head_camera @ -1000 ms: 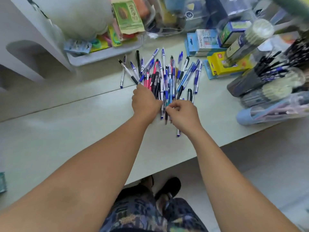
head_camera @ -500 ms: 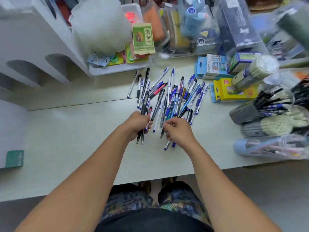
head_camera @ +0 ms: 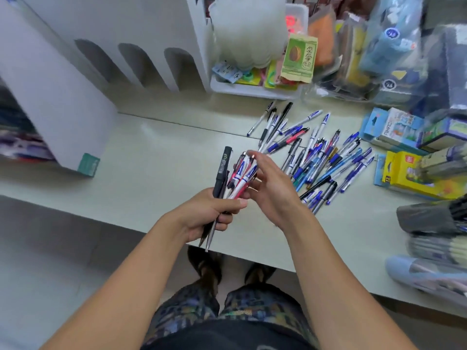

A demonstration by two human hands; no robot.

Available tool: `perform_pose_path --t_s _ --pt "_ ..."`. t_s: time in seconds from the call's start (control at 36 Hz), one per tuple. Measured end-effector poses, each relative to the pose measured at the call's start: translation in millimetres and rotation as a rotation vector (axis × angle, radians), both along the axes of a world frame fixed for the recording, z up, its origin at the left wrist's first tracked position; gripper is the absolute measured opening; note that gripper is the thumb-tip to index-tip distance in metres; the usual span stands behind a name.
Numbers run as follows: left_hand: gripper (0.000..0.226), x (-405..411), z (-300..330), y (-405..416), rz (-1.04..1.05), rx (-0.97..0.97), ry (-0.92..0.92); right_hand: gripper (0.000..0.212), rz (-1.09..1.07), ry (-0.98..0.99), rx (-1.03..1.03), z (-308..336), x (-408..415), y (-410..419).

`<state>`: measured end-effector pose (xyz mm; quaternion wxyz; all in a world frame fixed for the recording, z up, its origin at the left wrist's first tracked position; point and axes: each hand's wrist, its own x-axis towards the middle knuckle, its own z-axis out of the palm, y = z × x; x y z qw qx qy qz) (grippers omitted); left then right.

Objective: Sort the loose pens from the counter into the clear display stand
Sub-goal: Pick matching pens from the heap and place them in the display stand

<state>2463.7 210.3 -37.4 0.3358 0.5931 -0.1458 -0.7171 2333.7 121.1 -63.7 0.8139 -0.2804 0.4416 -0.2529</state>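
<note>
Slim plastic pens (head_camera: 236, 176) (seemingly glossy)

Pen pile (head_camera: 318, 152) lies on counter (head_camera: 141, 173), right of hands.

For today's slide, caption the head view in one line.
Left hand grips a bunch of pens; right hand touches them, loose pens on counter.
</note>
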Motion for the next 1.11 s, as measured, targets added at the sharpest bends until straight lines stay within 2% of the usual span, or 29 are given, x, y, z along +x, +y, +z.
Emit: perform_pose_path --t_s 0.08,0.19,0.39,0.44,0.5,0.58,0.64,0.75,0.78,0.86,0.92,0.97,1.11 --pt "0.016 21 9 20 0.025 -0.023 0.018 0.019 0.051 -0.013 -0.091 14 25 13" --pt "0.021 59 19 52 0.086 -0.094 0.111 0.017 0.12 -0.042 -0.194 24 66 34" --pt "0.035 150 25 120 0.19 -0.207 0.42 0.055 0.233 -0.237 -0.148 38 153 99" --pt "0.046 183 23 143 0.184 -0.214 0.457 0.056 0.273 -0.241 -0.155 36 182 122" --pt "0.048 216 23 167 0.161 -0.206 0.464 0.046 0.284 -0.21 -0.159 39 214 146" --pt "0.036 261 25 199 0.155 -0.221 0.426 0.035 0.232 -0.169 -0.13 48 265 180" --pt "0.033 286 28 217 0.225 -0.212 0.369 0.032 0.226 -0.093 -0.17 57 299 200" --pt "0.019 323 32 236 0.415 -0.233 0.249 0.05 0.19 0.076 -0.35 70 355 226" --pt "0.015 331 33 238 0.46 -0.243 0.218 0.045 0.187 0.103 -0.381 72 365 230" --pt "0.018 350 35 243 0.533 -0.284 0.096 0.03 0.19 0.185 -0.436 79 391 237" --pt "0.012 363 36 244 0.574 -0.296 0.013 0.024 0.191 0.233 -0.484 85 407 239" --pt "0.01 376 34 244 0.635 -0.29 -0.036 0.024 0.176 0.262 -0.534 89 421 239" --pt "0.021 411 38 241 0.657 -0.297 -0.145 0.031 0.126 0.27 -0.622 94 453 236"
